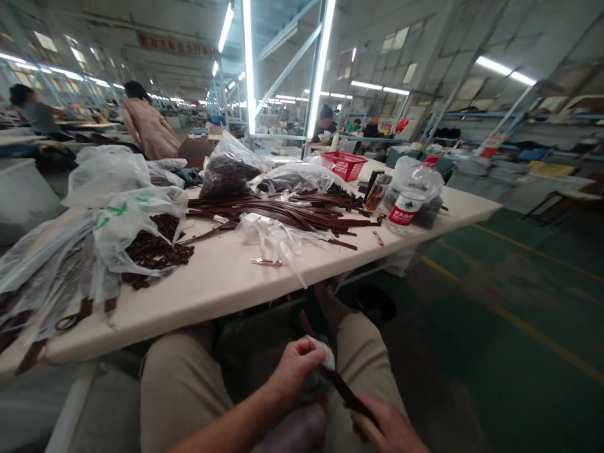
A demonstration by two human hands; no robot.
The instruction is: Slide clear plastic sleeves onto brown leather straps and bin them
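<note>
Over my lap, a dark brown strap [346, 391] runs at a slant between my two hands. My left hand [298, 365] pinches a piece of thin white wrapping [326, 356] around the strap, thumb and fingertips pressed together. Further down the strap, my right hand [384, 423] is closed on it near the bottom of the view. One end of the strap sticks out beyond my left hand, toward the table. On the table, a pile of similar brown straps [278, 211] lies beside crumpled white wrappers [276, 236].
The pale table [226, 283] stands before my knees. On it are a small pink-handled tool [267, 262], a bag of brown pieces [160, 245], bagged straps [51, 283], a red basket [346, 165] and a large plastic bottle [404, 207]. Other people work farther back.
</note>
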